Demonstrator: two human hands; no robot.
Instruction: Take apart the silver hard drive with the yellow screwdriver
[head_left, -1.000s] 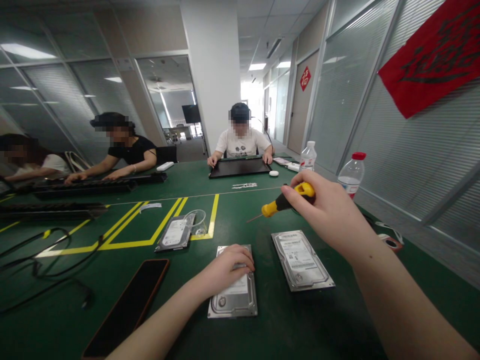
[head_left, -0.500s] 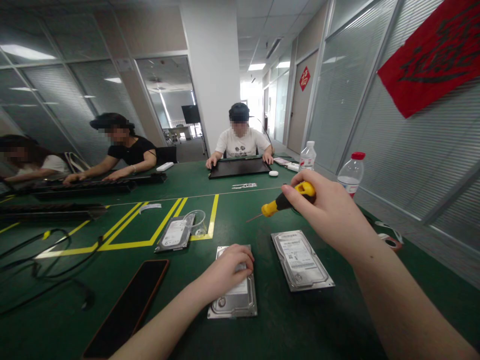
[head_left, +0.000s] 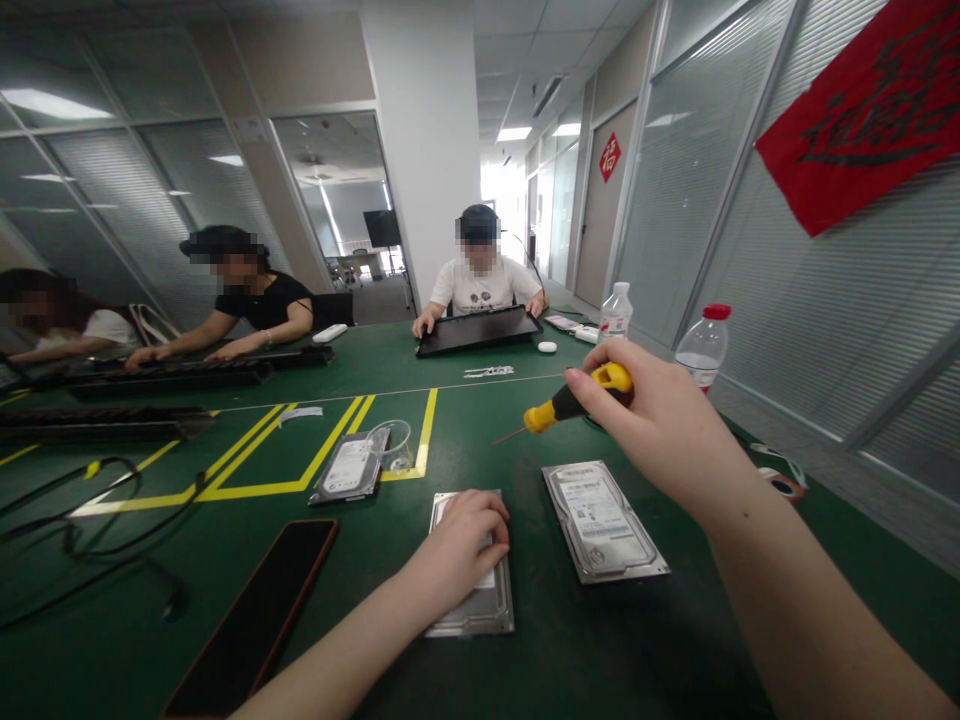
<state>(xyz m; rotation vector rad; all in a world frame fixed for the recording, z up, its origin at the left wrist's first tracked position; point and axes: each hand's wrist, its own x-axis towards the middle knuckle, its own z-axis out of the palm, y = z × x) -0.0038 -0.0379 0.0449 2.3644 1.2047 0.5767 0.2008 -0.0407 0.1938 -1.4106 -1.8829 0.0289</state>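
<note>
My left hand is over the middle hard drive, its fingers curled and thumb drawn in near them. Whatever the fingertips may hold is hidden. That drive lies flat, label side up, partly covered by the hand. A yellow and black screwdriver is gripped in my right hand, above the table, its thin shaft pointing down to the left and touching nothing. Below it another hard drive lies label up. Farther left, a third hard drive sits beside a clear plastic cup.
A phone lies at front left, with black cables beyond it. Two water bottles and a tape roll are at right. Yellow tape marks the green table. Across it, a person holds a black panel; two others sit at left.
My left hand has shifted slightly toward me and right over the drive, covering more of its lower part. My right hand hardly moves. The person opposite has tilted the black panel.
</note>
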